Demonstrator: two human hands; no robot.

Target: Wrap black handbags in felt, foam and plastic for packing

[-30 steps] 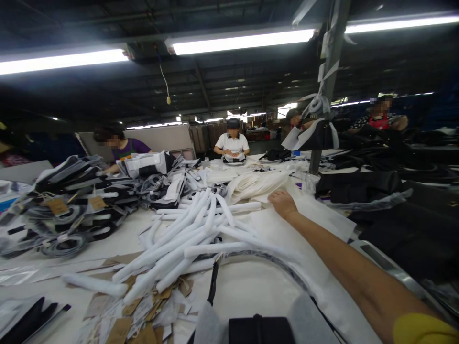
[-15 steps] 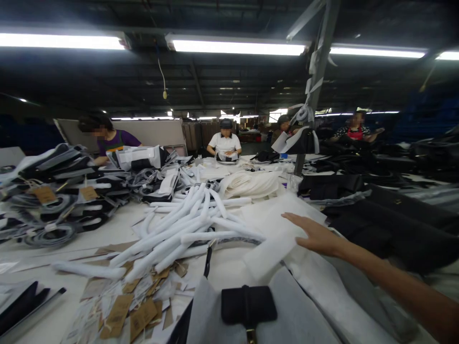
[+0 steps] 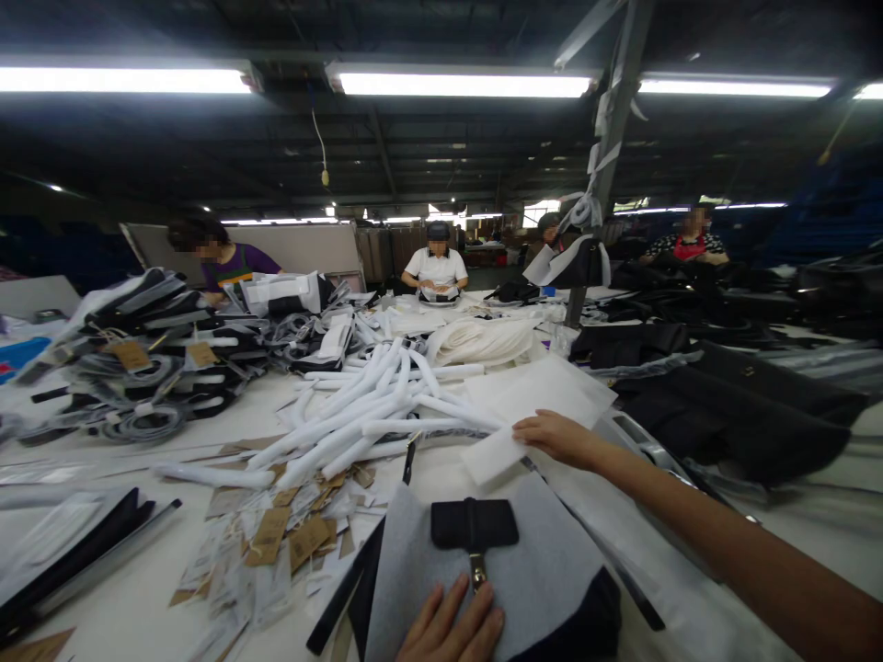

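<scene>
My left hand (image 3: 455, 625) lies with fingers spread on a grey-wrapped black bag (image 3: 544, 561) at the bottom centre, just below its gold clasp (image 3: 478, 570) and black flap tab (image 3: 475, 524). To the right, my right hand (image 3: 552, 437) has its fingers on a white foam sheet (image 3: 491, 458), with the thumb side partly hidden. Behind that hand is a larger stack of white sheets (image 3: 552, 386). The bag's wrapped handle arches up behind the tab, beside a pile of white padded tubes (image 3: 359, 414).
Brown tags (image 3: 269, 533) and small plastic bags lie left of the bag. Bundled wrapped straps (image 3: 144, 405) are heaped at the left, black bags (image 3: 745, 405) at the right. A metal post (image 3: 613, 138) stands behind. Several people work across the table.
My left hand has come into view on the bag. My right hand has moved left and now has hold of the small white sheet. The view has shifted slightly, showing more of the bag.
</scene>
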